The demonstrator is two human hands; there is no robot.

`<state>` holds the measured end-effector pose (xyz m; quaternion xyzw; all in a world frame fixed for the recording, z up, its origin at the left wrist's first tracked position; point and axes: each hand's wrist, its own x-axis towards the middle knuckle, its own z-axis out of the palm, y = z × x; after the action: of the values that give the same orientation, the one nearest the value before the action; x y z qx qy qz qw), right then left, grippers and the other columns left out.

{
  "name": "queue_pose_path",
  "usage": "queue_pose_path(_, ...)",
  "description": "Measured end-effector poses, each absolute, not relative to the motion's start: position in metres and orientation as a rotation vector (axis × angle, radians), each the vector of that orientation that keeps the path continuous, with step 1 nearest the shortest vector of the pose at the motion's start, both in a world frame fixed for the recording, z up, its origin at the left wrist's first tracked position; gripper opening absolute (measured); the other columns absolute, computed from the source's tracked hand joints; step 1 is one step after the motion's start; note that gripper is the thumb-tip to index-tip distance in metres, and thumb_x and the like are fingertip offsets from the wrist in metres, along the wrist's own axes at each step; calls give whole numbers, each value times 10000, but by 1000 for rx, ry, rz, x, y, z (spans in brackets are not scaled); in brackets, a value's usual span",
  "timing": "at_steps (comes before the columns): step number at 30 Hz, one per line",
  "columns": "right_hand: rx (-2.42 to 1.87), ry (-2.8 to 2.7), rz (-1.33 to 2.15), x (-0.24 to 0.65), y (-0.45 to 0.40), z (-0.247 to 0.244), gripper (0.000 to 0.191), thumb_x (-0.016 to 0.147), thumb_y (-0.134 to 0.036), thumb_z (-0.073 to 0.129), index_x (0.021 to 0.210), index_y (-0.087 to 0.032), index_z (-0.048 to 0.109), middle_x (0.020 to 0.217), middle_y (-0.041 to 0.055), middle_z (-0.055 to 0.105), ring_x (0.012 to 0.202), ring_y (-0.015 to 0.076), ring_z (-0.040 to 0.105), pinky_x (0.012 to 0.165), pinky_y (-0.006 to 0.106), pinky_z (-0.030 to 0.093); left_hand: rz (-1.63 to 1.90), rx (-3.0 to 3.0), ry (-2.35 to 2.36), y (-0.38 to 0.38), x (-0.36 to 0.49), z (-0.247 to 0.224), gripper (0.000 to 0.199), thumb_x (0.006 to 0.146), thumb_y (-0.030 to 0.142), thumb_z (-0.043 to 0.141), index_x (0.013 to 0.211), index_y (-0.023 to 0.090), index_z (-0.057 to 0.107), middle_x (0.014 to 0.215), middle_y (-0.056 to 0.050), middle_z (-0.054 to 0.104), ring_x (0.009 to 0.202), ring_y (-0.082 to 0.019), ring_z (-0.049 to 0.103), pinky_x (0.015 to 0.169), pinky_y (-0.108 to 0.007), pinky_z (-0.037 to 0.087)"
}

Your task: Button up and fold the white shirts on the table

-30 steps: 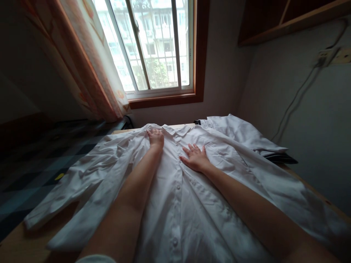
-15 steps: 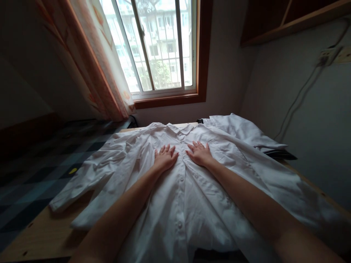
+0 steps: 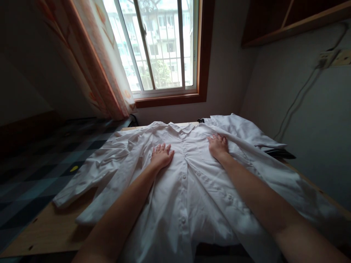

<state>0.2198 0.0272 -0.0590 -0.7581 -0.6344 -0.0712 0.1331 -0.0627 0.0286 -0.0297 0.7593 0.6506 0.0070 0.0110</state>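
A white button-up shirt (image 3: 175, 193) lies spread out with its collar toward the window and its button row running down the middle. Flat on the chest, left of the buttons, rests my left hand (image 3: 162, 155) with its fingers apart. My right hand (image 3: 218, 145) presses on the other side of the chest, near the shoulder, its fingers spread over the cloth. Both hands touch the fabric and hold nothing. Wrinkles cross the sleeve on the left, and folds fan down from the middle of the front.
The shirt lies on a wooden board (image 3: 41, 233). A dark checked cloth (image 3: 33, 182) with a small yellow mark is at left. Folded white clothing (image 3: 238, 128) sits at the back right. Beyond are a curtain (image 3: 93, 62), a window (image 3: 164, 47) and a wall cable (image 3: 296, 98).
My right hand has slid outward to the right across the shirt's chest. My left hand has shifted slightly left. The creases between the hands look smoother.
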Motion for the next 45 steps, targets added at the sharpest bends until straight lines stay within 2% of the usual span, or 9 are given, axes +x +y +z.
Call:
queue_pose_path(5,-1995,-1976,-141,229,12,-30,395,947,-222,431,1207,-189,727,1434,102,586,1373,275,434,1160,406,275,89,2415,2030,29,-62,-34,618,1004,512,257,1541,239,393,1646,-101,280,1525,-302,226,1230,-512,155)
queue_pose_path(11,-1722,-2211,302,206,-30,-12,417,995,-355,403,1249,-208,699,1261,59,709,1168,224,625,1001,284,441,28,2308,2080,38,-52,-32,620,998,505,220,1571,290,323,1673,-67,193,1544,-314,145,1195,-647,131)
queue_pose_path(13,-1793,-2221,354,192,-39,-20,475,999,-417,409,1376,-213,614,1400,73,624,1283,249,559,1071,330,400,22,2287,2077,41,-50,-31,628,994,505,211,1578,295,303,1676,-64,176,1546,-324,129,1182,-672,131)
queue_pose_path(16,-1974,-2185,306,175,-42,-37,583,1015,-492,363,1540,-243,414,1629,82,332,1502,299,267,1201,503,197,27,2284,2065,42,-49,-30,639,991,512,201,1581,285,298,1676,-76,172,1545,-329,127,1180,-681,114)
queue_pose_path(19,-2013,-2188,280,171,-34,-47,619,1021,-556,299,1574,-282,336,1675,55,207,1545,269,122,1220,543,61,19,2279,2062,40,-49,-29,651,990,522,195,1583,274,296,1676,-81,167,1547,-323,124,1187,-673,100)
queue_pose_path(35,-2009,-2231,231,179,13,-45,662,993,-627,274,1568,-309,352,1666,53,244,1523,276,204,1222,486,117,-9,2373,2128,70,-48,-22,629,1002,508,242,1564,247,352,1638,-112,298,1502,-344,272,1190,-569,211)
queue_pose_path(38,-2005,-2226,232,179,20,-46,671,985,-642,271,1569,-319,346,1665,55,246,1520,274,214,1219,485,116,93,2560,2057,61,-43,-17,575,995,386,323,1533,204,412,1597,-134,382,1449,-344,361,1185,-549,232)
queue_pose_path(41,-2001,-2223,236,180,26,-47,681,983,-646,271,1573,-313,337,1669,61,233,1522,278,209,1219,476,104,228,2684,1911,44,-30,-13,551,962,237,361,1495,134,452,1530,-142,478,1390,-275,444,1185,-410,282)
queue_pose_path(45,-1969,-2230,218,182,31,-48,676,986,-632,283,1568,-295,355,1669,69,232,1520,284,207,1216,451,120,175,2467,1912,24,-20,-20,554,1013,349,277,1494,126,439,1559,-127,446,1430,-257,405,1185,-402,298)
